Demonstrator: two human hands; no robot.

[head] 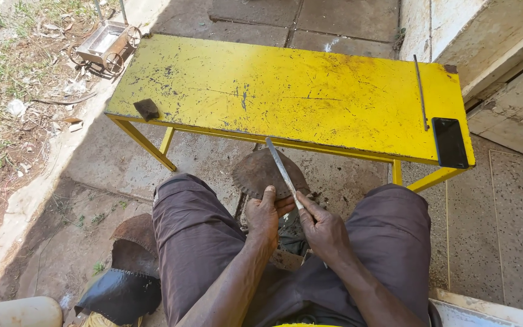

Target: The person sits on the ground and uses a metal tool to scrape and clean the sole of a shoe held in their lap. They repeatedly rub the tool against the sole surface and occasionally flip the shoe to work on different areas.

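A small metal cart [108, 42] with thin wire wheels stands on the ground beyond the far left corner of the counter [310, 91]; its open tray looks bare, though the view is too distant to be sure.

The person sits with knees spread in dark trousers, both hands close together between the thighs. The left hand [263, 217] is closed around the near edge of a rusty, rounded metal disc [261, 172] with a notched rim, holding it upright just below the counter's front edge. The right hand [322, 227] is clamped on the handle end of a long flat file [282, 172], which slants up and away across the disc's face, its tip reaching the counter's edge.

The counter is a scratched yellow metal bench on yellow legs. On it lie a small dark block [147, 109] near the front left edge, a thin metal rod [421, 91] at the right, and a black phone [450, 142] at the front right corner.

Below is worn concrete paving, with littered grass at the left and a pale wall at the right. Rusty curved metal pieces [134, 239] lie by the left thigh.
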